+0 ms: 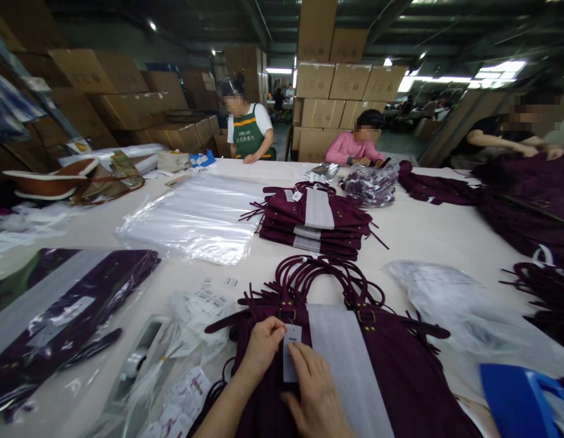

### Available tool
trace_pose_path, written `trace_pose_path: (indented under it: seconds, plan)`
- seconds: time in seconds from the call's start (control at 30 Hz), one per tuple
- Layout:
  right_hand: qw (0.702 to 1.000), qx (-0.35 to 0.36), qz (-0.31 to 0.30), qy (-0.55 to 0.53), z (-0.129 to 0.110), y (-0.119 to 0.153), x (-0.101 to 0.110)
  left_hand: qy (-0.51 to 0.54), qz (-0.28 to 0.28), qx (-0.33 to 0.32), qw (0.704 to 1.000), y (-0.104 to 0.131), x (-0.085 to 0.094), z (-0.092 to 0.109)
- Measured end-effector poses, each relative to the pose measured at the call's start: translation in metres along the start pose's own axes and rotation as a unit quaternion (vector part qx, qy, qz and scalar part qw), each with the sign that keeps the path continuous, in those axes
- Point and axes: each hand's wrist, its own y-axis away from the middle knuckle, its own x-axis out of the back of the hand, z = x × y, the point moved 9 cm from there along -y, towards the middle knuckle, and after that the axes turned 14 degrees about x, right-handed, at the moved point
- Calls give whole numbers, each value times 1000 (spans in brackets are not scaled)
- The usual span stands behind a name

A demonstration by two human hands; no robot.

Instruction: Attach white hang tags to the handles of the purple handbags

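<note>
A dark purple handbag (418,371) lies in front of me, its looped handles pointing away and a pale wrapping strip (348,365) across its middle. A light grey hang tag (292,334) rests on the bag, left of the strip. My left hand (266,347) pinches at the tag's upper left edge, thumb and finger together. My right hand (316,386) lies over the tag's lower right part, its fingertips touching the tag and its thumb apart below. The palm side of my right hand is hidden.
Stacked purple bags (309,222) lie beyond, beside clear plastic sleeves (194,216). A plastic-wrapped bag (67,316) is at left, near loose labels (204,316). A blue object (514,398) sits at right. Three people stand or sit around the table (446,234).
</note>
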Motion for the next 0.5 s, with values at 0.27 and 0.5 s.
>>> trace_pose_path:
  seconds: [0.27,0.5]
  plan:
    - [975,120,56,176,-56,-7,7,-62,144,-158,975,23,39,45]
    - [968,104,-58,218,-81,12,-74,-390,179,-368,825,35,-26,41]
